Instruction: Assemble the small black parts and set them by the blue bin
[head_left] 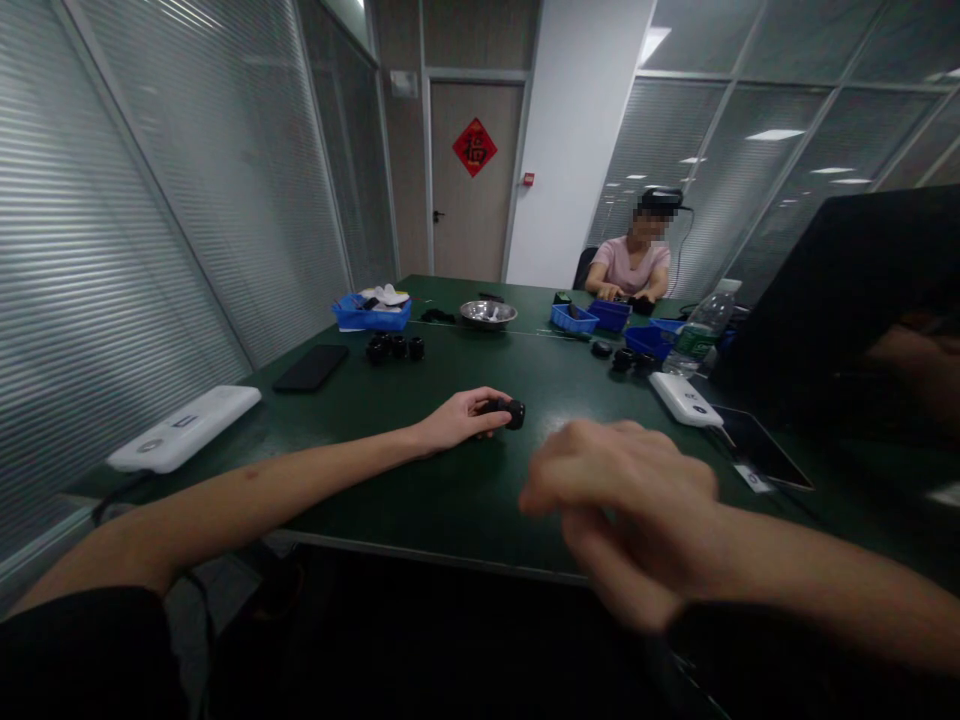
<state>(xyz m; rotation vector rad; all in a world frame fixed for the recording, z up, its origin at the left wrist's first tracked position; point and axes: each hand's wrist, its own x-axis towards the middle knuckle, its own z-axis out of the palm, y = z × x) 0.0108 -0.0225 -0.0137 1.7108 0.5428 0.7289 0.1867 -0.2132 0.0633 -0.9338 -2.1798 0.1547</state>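
On the green table (450,490), my left hand (459,422) is closed around a small black cylindrical part (514,412), whose end sticks out to the right of the fingers. My right hand (622,495) is raised nearer the camera, to the right of that part and apart from it. It is blurred, with its fingers curled, and whether anything is between them is hidden. Several similar black parts (395,347) stand behind my left hand, and more black parts (634,361) lie at the back right.
A black phone (311,368) and white power bank (184,428) lie left. Behind are a blue basket (373,315), metal bowl (488,316) and blue trays (574,319). A bottle (701,328), another power bank (685,399) and tablet (765,446) are right. A person (632,262) sits beyond.
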